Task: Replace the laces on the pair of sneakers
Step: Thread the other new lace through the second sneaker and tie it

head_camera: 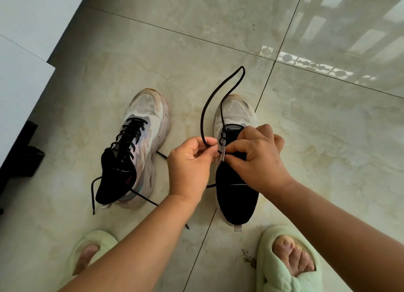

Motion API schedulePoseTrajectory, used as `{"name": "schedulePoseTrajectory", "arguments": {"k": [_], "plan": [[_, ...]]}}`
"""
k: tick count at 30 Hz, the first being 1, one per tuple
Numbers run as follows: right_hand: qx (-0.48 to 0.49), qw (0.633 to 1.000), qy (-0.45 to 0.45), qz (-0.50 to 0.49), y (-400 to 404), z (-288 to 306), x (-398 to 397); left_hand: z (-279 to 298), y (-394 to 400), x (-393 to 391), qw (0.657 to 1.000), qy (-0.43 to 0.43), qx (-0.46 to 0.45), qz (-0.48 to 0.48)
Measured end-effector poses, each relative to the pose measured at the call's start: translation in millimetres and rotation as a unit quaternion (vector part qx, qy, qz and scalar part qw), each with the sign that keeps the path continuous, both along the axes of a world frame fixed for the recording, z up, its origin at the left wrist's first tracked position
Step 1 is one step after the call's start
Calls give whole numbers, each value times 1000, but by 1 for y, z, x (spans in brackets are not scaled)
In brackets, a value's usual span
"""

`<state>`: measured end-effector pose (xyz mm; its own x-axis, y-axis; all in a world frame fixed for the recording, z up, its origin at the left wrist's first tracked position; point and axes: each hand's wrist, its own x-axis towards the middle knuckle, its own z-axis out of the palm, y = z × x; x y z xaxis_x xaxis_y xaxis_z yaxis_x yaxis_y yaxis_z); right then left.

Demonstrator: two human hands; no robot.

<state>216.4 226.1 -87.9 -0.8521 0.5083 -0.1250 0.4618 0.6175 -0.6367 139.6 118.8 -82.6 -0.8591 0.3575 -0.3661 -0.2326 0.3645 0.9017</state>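
Fingers (209, 148) of my left hand (190, 160) pinch the black lace (218, 90), looped clear for threading; my right hand (258, 158) pinches the sneaker (236, 182) eyelet flap, steadying it.

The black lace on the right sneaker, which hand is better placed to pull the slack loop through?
Probably the left hand: it already pinches the black lace where the loop comes down. The right hand is at the eyelets of the right sneaker, seemingly steadying it.
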Motion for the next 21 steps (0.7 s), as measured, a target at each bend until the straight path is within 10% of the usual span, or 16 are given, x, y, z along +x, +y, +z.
{"name": "schedulePoseTrajectory", "arguments": {"k": [21], "plan": [[-34,998,34,-27,-8,-6,1,0,1,11,989,-85,58,109]]}}
